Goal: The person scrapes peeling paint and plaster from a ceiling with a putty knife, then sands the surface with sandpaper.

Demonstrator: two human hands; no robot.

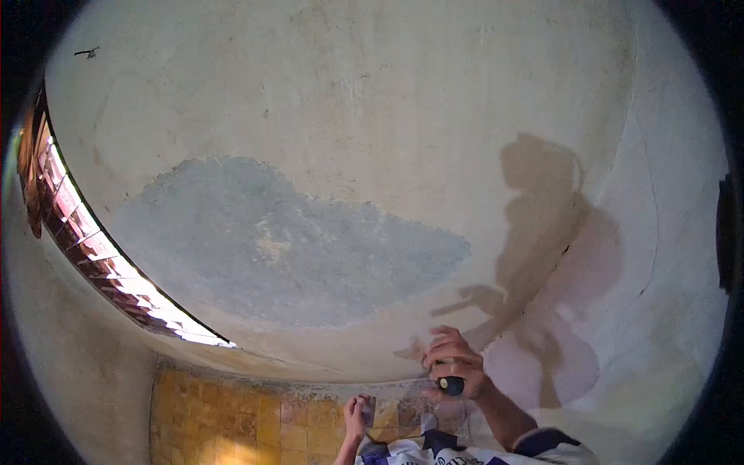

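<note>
My right hand (456, 360) is raised close to the lower wall, its fingers wrapped round a black-handled tool (452, 385). The rounded butt of the handle, with a pale disc on it, faces me; the working end is hidden behind the hand. Lower and to the left, my left hand (356, 413) is closed with curled fingers in front of my body; what it holds, if anything, I cannot make out. Before me stands a pale wall (387, 116) with a large bare grey patch (310, 248) left of my right hand.
On the left is a barred window (101, 256) letting in bright light. Yellowish floor tiles (256, 411) lie below the wall. A shadow (542, 225) of a person falls across the wall corner at right, where a crack runs. A small dark fixture (87, 53) sticks out at upper left.
</note>
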